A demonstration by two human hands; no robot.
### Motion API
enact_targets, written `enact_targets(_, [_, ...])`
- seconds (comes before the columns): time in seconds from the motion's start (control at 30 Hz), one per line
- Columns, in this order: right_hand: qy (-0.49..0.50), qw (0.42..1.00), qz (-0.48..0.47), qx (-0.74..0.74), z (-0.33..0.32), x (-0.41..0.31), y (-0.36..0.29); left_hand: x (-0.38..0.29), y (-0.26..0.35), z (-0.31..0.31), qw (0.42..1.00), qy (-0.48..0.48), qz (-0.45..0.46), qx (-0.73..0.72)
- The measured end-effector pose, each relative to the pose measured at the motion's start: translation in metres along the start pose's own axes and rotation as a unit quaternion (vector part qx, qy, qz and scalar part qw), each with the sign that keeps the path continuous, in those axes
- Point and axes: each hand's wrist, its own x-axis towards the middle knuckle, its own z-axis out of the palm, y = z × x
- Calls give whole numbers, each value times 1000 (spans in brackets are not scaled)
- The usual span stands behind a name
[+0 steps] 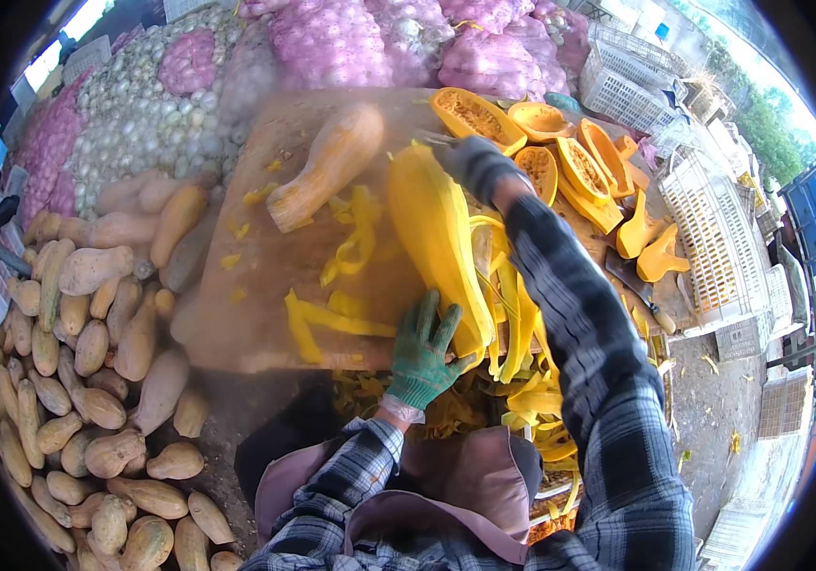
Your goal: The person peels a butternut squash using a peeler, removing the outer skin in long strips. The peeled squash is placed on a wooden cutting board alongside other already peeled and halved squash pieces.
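Note:
A long peeled butternut-type squash [436,243], bright yellow, lies lengthwise on a wooden board [251,285]. My left hand [425,353], in a green glove, grips its near end with the thumb at the tip and the fingers along its left side. At the far end is my right hand [475,164] in a dark grey glove, closed on a blurred tool, apparently a peeler [430,137]. Long yellow peel strips [515,321] hang over the board's near edge, and more peel [351,243] lies left of the squash. An unpeeled squash [329,164] rests farther left.
Halved orange squashes [475,118] lie at the board's far right. A cleaver [629,278] lies near a white plastic crate [718,235]. Unpeeled squashes [94,346] are heaped on the left. Pink net sacks [329,43] stand behind the board; fallen peel [450,407] gathers below.

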Motion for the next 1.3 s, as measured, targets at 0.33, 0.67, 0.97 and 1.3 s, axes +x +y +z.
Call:
enact_targets(0.33, [36,995,-37,90,83,-255,34,-7,0,5,994,43,-22,-94])
enact_targets(0.67, [68,978,-194,-32,-18,-96,22,1,2,2,999,18,-6,-34])
enact_targets(0.97, [57,979,8,195,75,-189,49,0,1,2,999,-2,-11,-41])
enact_targets(1.3, [107,984,16,145,12,-193,8,0,2,5,997,56,-8,-46])
